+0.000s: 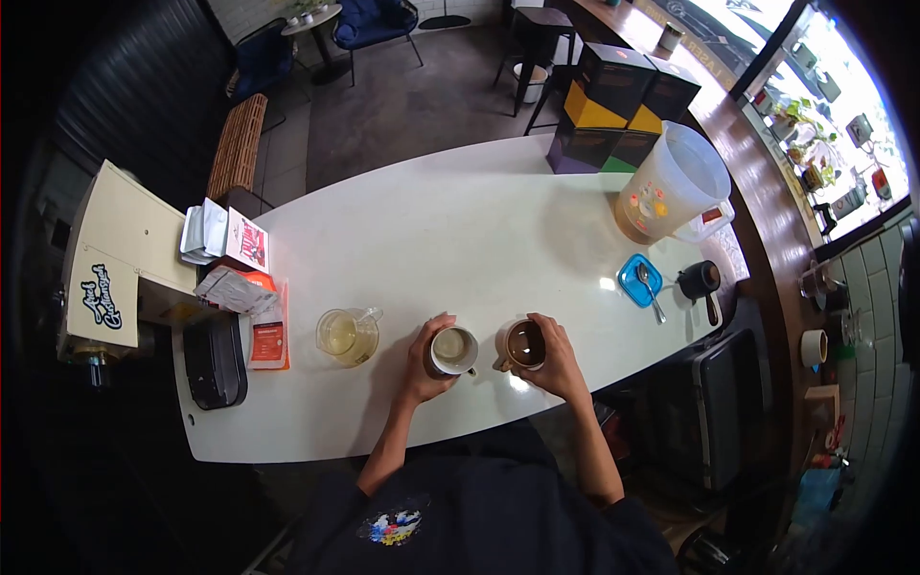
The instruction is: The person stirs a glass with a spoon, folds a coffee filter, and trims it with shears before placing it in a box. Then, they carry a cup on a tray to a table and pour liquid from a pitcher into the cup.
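Observation:
On the white table (412, 230), near its front edge, my left hand (422, 364) is wrapped round the left side of a cup with a white inside (453, 351) that holds a pale liquid. Just to the right, my right hand (559, 359) grips the right side of a brown cup (525, 344) with dark contents. The two cups stand apart, a small gap between them. Left of my left hand is a glass jug (347, 335) with pale yellow liquid in it.
A large plastic pitcher (671, 187) stands at the right, before stacked dark boxes (613, 105). Nearer are a blue dish (637, 280) with a spoon and a small dark-handled pot (700, 279). At the left are a cream machine (125, 259) and several packets (269, 331).

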